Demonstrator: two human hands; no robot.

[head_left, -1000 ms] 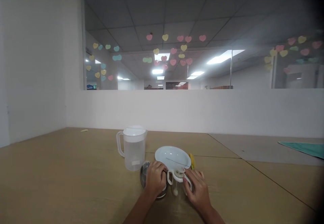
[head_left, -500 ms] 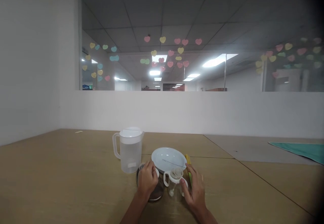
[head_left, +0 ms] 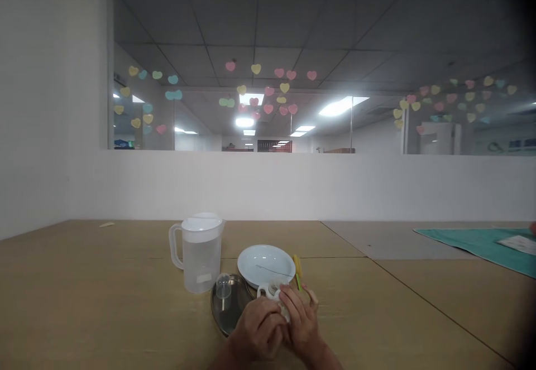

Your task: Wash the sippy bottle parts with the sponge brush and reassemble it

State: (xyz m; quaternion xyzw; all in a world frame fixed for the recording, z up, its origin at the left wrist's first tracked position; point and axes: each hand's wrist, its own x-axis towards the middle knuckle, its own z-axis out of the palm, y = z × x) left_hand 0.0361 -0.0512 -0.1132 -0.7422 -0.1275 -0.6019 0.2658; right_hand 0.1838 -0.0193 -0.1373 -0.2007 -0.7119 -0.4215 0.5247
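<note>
A small clear cup with white side handles (head_left: 263,290) is mostly covered by my hands, in front of the plate. My right hand (head_left: 300,318) is closed round the cup's right side, fingers over its top. Close against it, my left hand (head_left: 260,328) has its fingers curled at the cup's near left side; what they pinch is hidden. A dark metal tray (head_left: 228,314) lies to the left of my hands, with a clear dome-shaped cap (head_left: 223,284) on it.
A white plate (head_left: 251,254) with a thin wire-like rod (head_left: 274,270) sits behind the cup. Left of it stands a lidded translucent pitcher (head_left: 201,258). A yellow and green handled tool (head_left: 297,267) lies right of the plate. A teal cloth (head_left: 473,241) is at far right.
My left hand has moved right from over the tray to the cup, uncovering the clear cap. My right hand has closed in around the cup. The view has turned slightly right.
</note>
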